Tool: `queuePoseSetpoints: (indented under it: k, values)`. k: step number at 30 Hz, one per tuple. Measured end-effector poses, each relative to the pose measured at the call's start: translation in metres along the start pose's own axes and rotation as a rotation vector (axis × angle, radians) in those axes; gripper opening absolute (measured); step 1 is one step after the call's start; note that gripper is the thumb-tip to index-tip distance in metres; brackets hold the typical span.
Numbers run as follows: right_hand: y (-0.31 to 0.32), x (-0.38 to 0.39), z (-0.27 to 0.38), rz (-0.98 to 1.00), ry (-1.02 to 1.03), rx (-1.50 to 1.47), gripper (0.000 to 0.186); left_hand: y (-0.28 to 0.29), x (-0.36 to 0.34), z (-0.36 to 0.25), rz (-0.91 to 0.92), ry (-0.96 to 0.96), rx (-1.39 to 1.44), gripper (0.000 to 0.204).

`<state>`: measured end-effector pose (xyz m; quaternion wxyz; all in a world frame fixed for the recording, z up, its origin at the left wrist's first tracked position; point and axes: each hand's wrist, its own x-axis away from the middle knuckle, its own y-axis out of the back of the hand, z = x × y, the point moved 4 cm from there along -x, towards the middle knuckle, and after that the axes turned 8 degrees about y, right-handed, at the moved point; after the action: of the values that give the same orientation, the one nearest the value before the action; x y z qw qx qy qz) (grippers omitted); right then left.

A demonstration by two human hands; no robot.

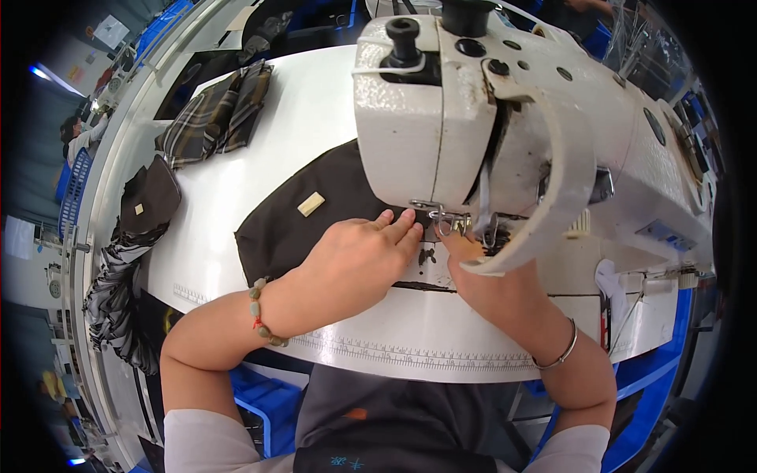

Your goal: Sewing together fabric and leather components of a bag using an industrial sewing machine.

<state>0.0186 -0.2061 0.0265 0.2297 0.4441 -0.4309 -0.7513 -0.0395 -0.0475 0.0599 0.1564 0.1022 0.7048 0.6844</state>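
My left hand [367, 256] lies palm down on a dark brown fabric piece [284, 236] with a small cream label [310, 203], its fingers stretched out just left of the presser foot [453, 223]. My right hand [493, 284] reaches under the curved white guard of the white sewing machine [426, 126], its fingertips near the presser foot and mostly hidden. Whether they hold anything cannot be seen. A beaded bracelet is on my left wrist, a metal bangle on my right.
Folded plaid fabric [197, 118] and a pile of dark pieces [118, 292] lie on the white table [181, 260] at the left. White cloth [611, 288] is at the right. Blue bins [268, 402] sit below the front edge. A co-worker [79, 134] is at the far left.
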Motion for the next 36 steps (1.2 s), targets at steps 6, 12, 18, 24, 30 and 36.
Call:
queuePoseSetpoints:
  k: [6, 12, 18, 24, 30, 36]
  values:
    - [0.004, -0.001, -0.006, -0.08, 0.035, -0.11, 0.011, 0.011, -0.004, 0.006, 0.163, 0.11, 0.195, 0.032]
    - [0.005, 0.0, -0.005, -0.115, -0.038, -0.194, 0.005, 0.011, 0.005, -0.003, 0.108, 0.16, 0.335, 0.034]
    - [0.001, 0.002, -0.005, 0.017, -0.047, -0.169, 0.009, 0.006, 0.015, -0.009, 0.03, 0.112, 0.306, 0.039]
    - [-0.003, 0.003, 0.006, 0.085, 0.112, -0.072, 0.022, -0.004, 0.021, -0.006, -0.062, 0.043, 0.271, 0.038]
    - [-0.005, 0.007, 0.006, 0.067, 0.145, -0.036, 0.029, -0.007, 0.016, 0.0, -0.151, 0.011, 0.179, 0.033]
    - [-0.002, 0.001, 0.011, -0.002, 0.178, -0.024, 0.031, -0.016, 0.029, -0.002, 0.046, 0.05, 0.131, 0.071]
